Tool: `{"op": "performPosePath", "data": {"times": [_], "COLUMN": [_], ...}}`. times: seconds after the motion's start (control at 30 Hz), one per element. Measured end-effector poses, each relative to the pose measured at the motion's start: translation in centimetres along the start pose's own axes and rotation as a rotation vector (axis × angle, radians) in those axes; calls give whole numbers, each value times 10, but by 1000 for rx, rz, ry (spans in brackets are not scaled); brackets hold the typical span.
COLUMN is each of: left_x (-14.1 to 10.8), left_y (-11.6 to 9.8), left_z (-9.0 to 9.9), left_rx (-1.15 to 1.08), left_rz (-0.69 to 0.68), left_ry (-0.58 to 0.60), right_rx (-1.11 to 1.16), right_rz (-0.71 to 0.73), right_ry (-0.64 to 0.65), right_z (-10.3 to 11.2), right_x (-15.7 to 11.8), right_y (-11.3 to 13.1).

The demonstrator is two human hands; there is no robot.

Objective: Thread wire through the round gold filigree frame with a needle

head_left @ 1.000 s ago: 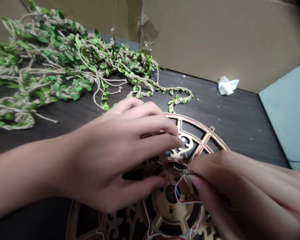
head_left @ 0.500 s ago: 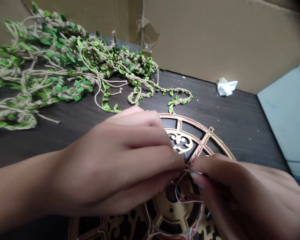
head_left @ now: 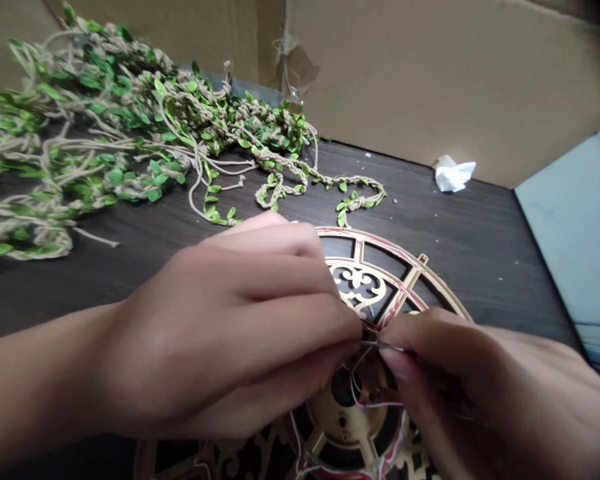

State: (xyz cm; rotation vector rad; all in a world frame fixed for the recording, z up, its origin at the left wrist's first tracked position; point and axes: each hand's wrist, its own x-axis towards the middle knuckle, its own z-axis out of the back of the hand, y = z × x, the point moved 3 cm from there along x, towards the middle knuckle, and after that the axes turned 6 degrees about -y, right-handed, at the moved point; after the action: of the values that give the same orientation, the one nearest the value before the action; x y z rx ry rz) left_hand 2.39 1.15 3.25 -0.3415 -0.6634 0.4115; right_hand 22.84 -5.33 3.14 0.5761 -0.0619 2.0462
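A round golden openwork frame (head_left: 350, 420) lies on the dark table, with red and white wires (head_left: 375, 403) running along its rings and spokes. Over its left part, my left hand (head_left: 240, 327) has its fingers closed, thumb and forefinger pinching a thin wire (head_left: 373, 344) above the hub. From the right, my right hand (head_left: 460, 367) pinches the same thin wire between thumb and forefinger. The two sets of fingertips are a short distance apart. My hands cover much of the frame.
A heap of braided rope with green leaves (head_left: 180, 120) spreads over the back left of the dark table (head_left: 480, 253). Cardboard (head_left: 405, 80) stands behind it. A crumpled white tissue (head_left: 453, 175) lies near the cardboard, and a pale blue surface (head_left: 575, 220) is at right.
My left fingertips have shifted slightly left, so the gap between the two hands is a little wider. The frame and the rope heap look unchanged.
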Motion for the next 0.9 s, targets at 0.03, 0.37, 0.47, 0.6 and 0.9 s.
{"op": "performPosePath", "data": {"times": [0.03, 0.37, 0.47, 0.6, 0.9], "left_x": [0, 1, 1, 1, -1], "left_y": [0, -2, 0, 1, -2], "left_z": [0, -4, -4, -2, -1], "left_rx": [-1, 9, -27, -7, 31], "left_rz": [-1, 11, 41, 35, -39], "left_ry": [1, 27, 7, -25, -17], "right_rx": [-9, 120, 128, 102, 123], "right_rz": [-22, 6, -6, -64, -110], "right_ry": [41, 0, 39, 44, 71], "right_z": [-2, -7, -5, -2, -5], "right_x": [-2, 1, 7, 4, 5], "right_y": [0, 7, 8, 8, 8]}}
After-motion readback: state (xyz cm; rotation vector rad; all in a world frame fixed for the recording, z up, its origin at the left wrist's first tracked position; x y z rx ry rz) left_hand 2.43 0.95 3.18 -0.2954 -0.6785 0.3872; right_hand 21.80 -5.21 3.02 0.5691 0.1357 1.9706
